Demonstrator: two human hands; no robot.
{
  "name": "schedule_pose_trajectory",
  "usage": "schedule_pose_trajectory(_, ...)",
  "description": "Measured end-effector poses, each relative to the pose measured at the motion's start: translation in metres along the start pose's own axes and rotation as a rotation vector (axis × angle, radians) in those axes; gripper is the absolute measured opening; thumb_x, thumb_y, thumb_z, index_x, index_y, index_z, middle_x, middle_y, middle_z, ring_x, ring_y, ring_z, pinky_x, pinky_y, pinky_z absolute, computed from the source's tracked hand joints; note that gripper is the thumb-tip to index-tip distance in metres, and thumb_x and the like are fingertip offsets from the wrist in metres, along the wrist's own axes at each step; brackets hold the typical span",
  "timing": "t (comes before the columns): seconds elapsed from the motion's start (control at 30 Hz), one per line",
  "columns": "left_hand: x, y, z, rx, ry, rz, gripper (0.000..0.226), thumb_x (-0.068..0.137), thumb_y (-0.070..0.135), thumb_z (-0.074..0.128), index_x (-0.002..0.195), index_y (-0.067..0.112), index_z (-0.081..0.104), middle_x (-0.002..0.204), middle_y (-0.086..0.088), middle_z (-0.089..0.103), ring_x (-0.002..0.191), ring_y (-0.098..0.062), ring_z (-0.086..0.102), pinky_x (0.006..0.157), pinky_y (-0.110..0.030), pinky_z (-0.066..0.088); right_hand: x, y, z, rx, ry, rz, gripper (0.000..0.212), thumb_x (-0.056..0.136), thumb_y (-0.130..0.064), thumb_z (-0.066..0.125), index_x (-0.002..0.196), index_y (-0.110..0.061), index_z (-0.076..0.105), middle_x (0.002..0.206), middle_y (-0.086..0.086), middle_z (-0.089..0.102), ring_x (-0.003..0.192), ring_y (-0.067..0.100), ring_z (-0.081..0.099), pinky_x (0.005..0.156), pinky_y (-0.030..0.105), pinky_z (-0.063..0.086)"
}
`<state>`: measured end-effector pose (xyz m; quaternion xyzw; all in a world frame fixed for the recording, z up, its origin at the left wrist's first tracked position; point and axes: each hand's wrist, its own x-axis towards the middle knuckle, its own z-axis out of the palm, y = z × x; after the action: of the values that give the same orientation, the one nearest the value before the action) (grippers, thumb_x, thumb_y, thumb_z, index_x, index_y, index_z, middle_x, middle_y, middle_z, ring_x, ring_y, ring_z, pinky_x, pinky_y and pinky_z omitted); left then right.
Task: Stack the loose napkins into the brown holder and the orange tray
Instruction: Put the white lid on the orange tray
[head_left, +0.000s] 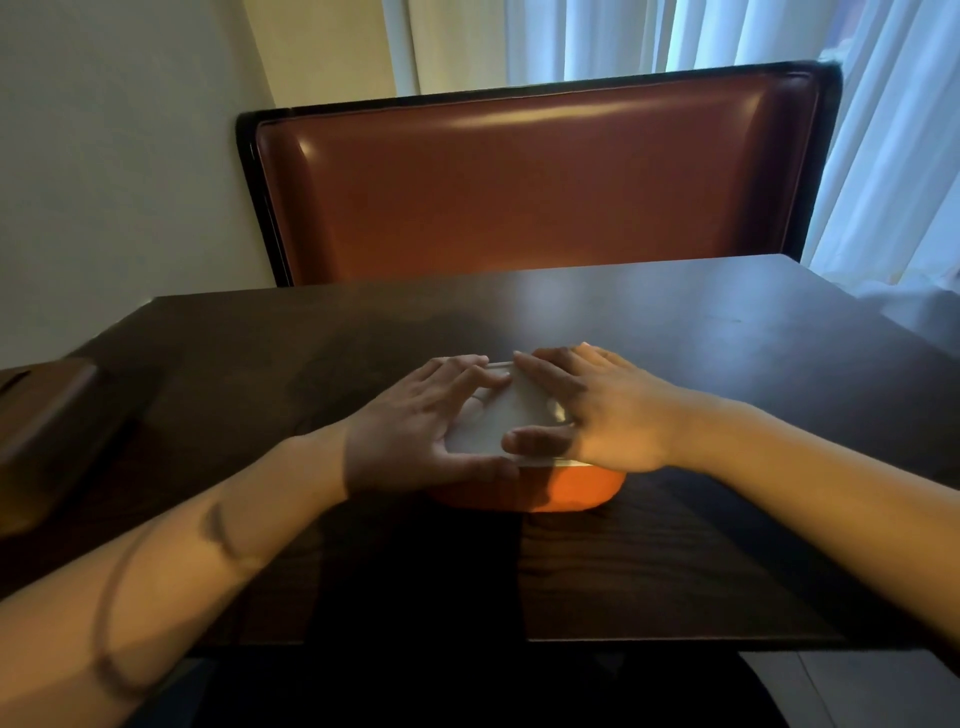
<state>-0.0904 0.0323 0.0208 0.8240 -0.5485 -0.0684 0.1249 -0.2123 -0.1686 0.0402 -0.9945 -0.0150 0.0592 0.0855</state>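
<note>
Fingers (462, 376) spread flat and open, gripping nothing, pressed on top of the stack. Beneath, dark wooden table (727, 364), broad, with padded rust-brown leather booth seat (519, 182) behind. At far left edge, brown wooden napkin holder (47, 431) on the tabletop, well apart. Near centre, rounded orange plastic tray (582, 491). Inside it, white paper napkins (504, 415), stacked. Left hand (415, 431) and right hand (608, 415) resting on either side, thumbs along the near edge.

Both hands (415, 415) (597, 410) flat on napkins (511, 415)
</note>
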Motion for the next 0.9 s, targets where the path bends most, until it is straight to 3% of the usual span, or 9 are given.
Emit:
schedule_pose_trajectory(0.2, 0.0014, 0.0060, -0.0020, -0.164, 0.021, -0.080, 0.109, 0.056, 0.103, 0.019, 0.144, 0.040, 0.032, 0.159, 0.012, 0.023, 0.142, -0.003, 0.018, 0.114, -0.034, 0.024, 0.0055, 0.0027, 0.0092, -0.072, 0.062, -0.026, 0.110, 0.072, -0.089, 0.009, 0.159, -0.022, 0.000, 0.166, -0.005, 0.005, 0.151, 0.008, -0.004, 0.123, 0.040, -0.011)
schedule_pose_trajectory(0.3, 0.0030, 0.0075, -0.0020, -0.165, 0.010, -0.116, 0.117, 0.054, 0.104, 0.013, 0.151, 0.038, 0.023, 0.161, 0.013, 0.020, 0.142, 0.000, 0.017, 0.118, -0.035, 0.022, 0.0056, 0.0031, 0.0083, -0.023, 0.063, -0.024, 0.107, 0.077, -0.087, 0.020, 0.159, -0.021, 0.001, 0.166, -0.003, 0.003, 0.151, 0.010, -0.001, 0.122, 0.032, -0.004)
schedule_pose_trajectory(0.4, 0.0050, 0.0076, -0.0005, -0.029, -0.023, -0.105, 0.125, 0.056, 0.102, 0.001, 0.157, 0.029, 0.010, 0.164, 0.011, 0.009, 0.139, 0.010, 0.002, 0.116, -0.018, 0.004, 0.0048, 0.0013, 0.0069, 0.004, 0.073, -0.014, 0.108, 0.077, -0.087, 0.029, 0.159, -0.021, 0.003, 0.166, -0.004, 0.004, 0.151, 0.011, 0.004, 0.120, 0.028, 0.005)
schedule_pose_trajectory(0.5, 0.0070, 0.0066, -0.0017, 0.055, -0.079, -0.094, 0.124, 0.057, 0.099, -0.007, 0.157, 0.026, 0.002, 0.165, 0.009, -0.001, 0.142, 0.008, -0.009, 0.115, -0.016, -0.005, 0.0034, -0.0006, 0.0061, 0.009, 0.087, -0.015, 0.106, 0.080, -0.084, 0.036, 0.159, -0.020, 0.006, 0.166, -0.004, 0.008, 0.150, 0.012, 0.008, 0.118, 0.026, 0.008)
schedule_pose_trajectory(0.63, 0.0077, 0.0059, -0.0036, 0.144, -0.130, -0.080, 0.113, 0.066, 0.093, -0.008, 0.156, 0.025, -0.006, 0.164, 0.007, -0.011, 0.144, 0.003, -0.017, 0.116, -0.018, -0.011, 0.0023, -0.0029, 0.0035, 0.044, 0.072, -0.003, 0.105, 0.079, -0.083, 0.039, 0.159, -0.022, 0.009, 0.165, -0.005, 0.012, 0.149, 0.013, 0.012, 0.117, 0.027, 0.012)
schedule_pose_trajectory(0.73, 0.0076, 0.0079, -0.0058, 0.162, -0.152, -0.102, 0.092, 0.081, 0.078, 0.005, 0.156, 0.025, -0.007, 0.165, 0.006, -0.012, 0.144, 0.003, -0.016, 0.115, -0.018, -0.012, 0.0029, -0.0026, 0.0030, 0.085, 0.069, 0.018, 0.104, 0.076, -0.084, 0.038, 0.158, -0.025, 0.012, 0.164, -0.006, 0.017, 0.148, 0.014, 0.016, 0.117, 0.030, 0.015)
schedule_pose_trajectory(0.9, 0.0067, 0.0068, -0.0033, 0.146, -0.101, -0.102, 0.111, 0.067, 0.090, 0.002, 0.157, 0.026, -0.001, 0.165, 0.009, -0.003, 0.145, 0.004, -0.010, 0.115, -0.017, -0.008, 0.0023, -0.0018, 0.0039, 0.120, 0.059, 0.032, 0.107, 0.072, -0.088, 0.030, 0.158, -0.027, 0.013, 0.163, -0.007, 0.018, 0.146, 0.016, 0.020, 0.118, 0.037, 0.020)
